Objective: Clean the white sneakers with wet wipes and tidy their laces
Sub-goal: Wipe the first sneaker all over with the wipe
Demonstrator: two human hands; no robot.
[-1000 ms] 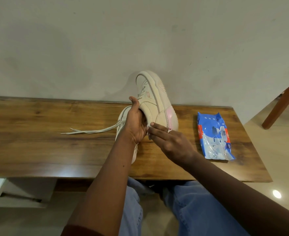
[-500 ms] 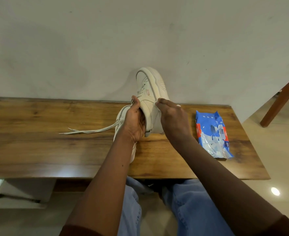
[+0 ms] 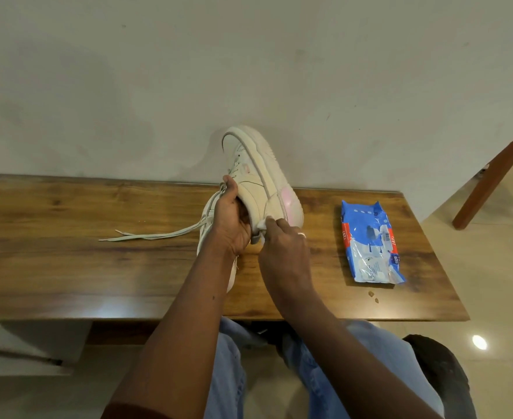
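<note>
The sneaker [image 3: 258, 182] is held tilted over the table [image 3: 67, 267], mid-top, heel low. The toe points approx 11 o'clock, long axis 11-to-5, sole facing 3. Left hand [image 3: 231, 222] grips its collar; right hand [image 3: 282, 252] pinches a wet wipe [image 3: 261, 226] vs the heel. Risk: hard rubbing could twist it out of that grip — down onto the 2nd sneaker [image 3: 205, 234], whose laces [image 3: 158, 236] trail toward 9.

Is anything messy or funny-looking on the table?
Yes. Untied laces trail loose across the table to the left. A few small brown crumbs lie near the front edge, just below the pack of wipes, which looks crumpled.
</note>
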